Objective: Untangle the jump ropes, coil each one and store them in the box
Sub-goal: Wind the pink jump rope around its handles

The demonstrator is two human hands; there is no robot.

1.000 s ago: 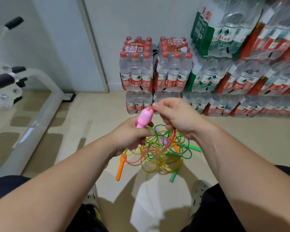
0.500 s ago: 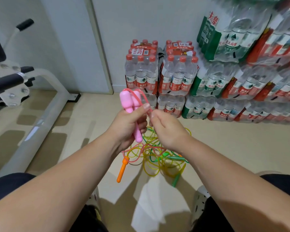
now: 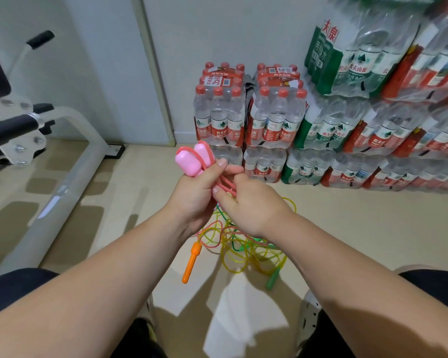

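Two pink handles (image 3: 190, 162): side by side, upright in the left hand (image 3: 195, 195), whose fingers (image 3: 233, 169) curl round their lower ends; the tops tilt up and a little left.
Pink cord (image 3: 225, 184): runs from the handles down to the right hand (image 3: 252, 206), which pinches it just beside the left hand — long axis slanting down and to the right.
Tangle (image 3: 243, 244): yellow, green and pink loops on the floor (image 3: 360, 228), directly below both hands; the pink cord appears to drop into it.
Orange handle (image 3: 190, 264): at the tangle's left edge, long axis pointing toward the person.
Green handle (image 3: 273, 279): at its near right edge.
Nearer hand: the right (it has the cord), so drawing the cord up and wrapping it likely falls to that hand.
Room: open floor on either side — packs of water bottles (image 3: 246, 112) stand beyond, and the machine frame (image 3: 62, 192) is well off to the left.
Box: not in view.
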